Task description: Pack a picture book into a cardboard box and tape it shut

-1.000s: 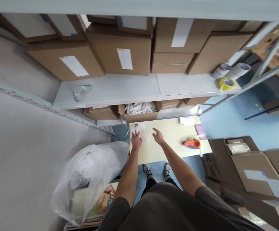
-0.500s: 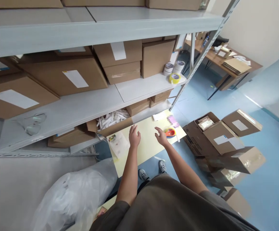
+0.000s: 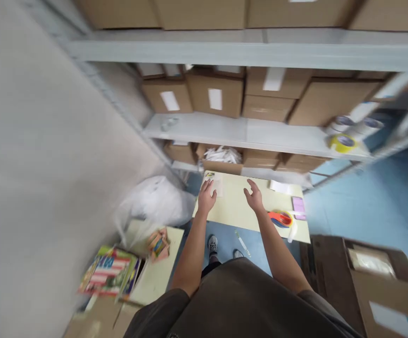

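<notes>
My left hand point(image 3: 207, 196) is held above the left part of a pale yellow table point(image 3: 232, 206), fingers apart and nothing in them. Close by it lies a clear plastic bag point(image 3: 218, 184) with small colourful items at its far end. My right hand point(image 3: 253, 195) hovers over the middle of the same table, also open and without anything in it. To its right is a red, blue and yellow tape dispenser point(image 3: 280, 218). Farther right sit a purple pack point(image 3: 298, 207) and a white paper item point(image 3: 280, 187).
Beyond the table a grey shelf rack point(image 3: 225, 129) carries cardboard boxes point(image 3: 215, 96) and tape rolls point(image 3: 343, 142). A large plastic sack point(image 3: 158, 199) is at left, near magazines point(image 3: 110, 272) on a second table point(image 3: 154, 277). An opened carton point(image 3: 334, 272) stands at right.
The view has swung left, bringing the wall, the magazines and the second table into sight. My hands are a little farther apart on screen, both still without anything in them.
</notes>
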A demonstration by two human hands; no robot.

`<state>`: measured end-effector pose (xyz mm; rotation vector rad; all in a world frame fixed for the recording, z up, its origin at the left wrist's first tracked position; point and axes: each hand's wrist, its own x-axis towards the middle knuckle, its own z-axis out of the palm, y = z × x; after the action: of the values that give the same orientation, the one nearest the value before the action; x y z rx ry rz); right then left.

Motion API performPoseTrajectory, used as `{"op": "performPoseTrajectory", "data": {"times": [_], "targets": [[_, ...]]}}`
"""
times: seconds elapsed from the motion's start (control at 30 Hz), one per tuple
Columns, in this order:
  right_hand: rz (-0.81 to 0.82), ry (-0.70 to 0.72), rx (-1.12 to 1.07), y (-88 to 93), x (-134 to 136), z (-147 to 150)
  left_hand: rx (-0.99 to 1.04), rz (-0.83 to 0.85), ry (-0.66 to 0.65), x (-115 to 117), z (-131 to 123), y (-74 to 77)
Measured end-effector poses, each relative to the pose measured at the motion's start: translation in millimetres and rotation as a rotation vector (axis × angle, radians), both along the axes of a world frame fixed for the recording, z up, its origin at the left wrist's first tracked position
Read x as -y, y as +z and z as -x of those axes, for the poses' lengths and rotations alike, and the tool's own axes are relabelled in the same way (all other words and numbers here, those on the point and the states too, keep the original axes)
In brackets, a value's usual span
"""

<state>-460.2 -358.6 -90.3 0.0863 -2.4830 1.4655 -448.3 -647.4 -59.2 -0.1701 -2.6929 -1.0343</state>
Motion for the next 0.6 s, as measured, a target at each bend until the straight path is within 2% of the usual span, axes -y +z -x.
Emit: {"op": "performPoseTrajectory", "data": {"times": [0.13,0.27,0.4,0.5,0.6], "targets": [[0.001,0.314,-0.036,7.1,69,13,0.004,0.031,0.332,69,-103,10.7],[-0.005,0.603,-0.06,18.0,164,-17,0.028,0.04,0.661,122,-230,17.2],[-0.003,0.862,-0.099,29.5,265,-93,0.013,0.022,0.946,160,-359,16.6],[0.005,1.04,-0.103,35.5,332,-173,-0.002,-0.005,1.117,178,-455,10.7],[0.003,1.196,-0.103,39.3,386,-263,0.004,-0.042,1.231,189,-552,-1.1]]}}
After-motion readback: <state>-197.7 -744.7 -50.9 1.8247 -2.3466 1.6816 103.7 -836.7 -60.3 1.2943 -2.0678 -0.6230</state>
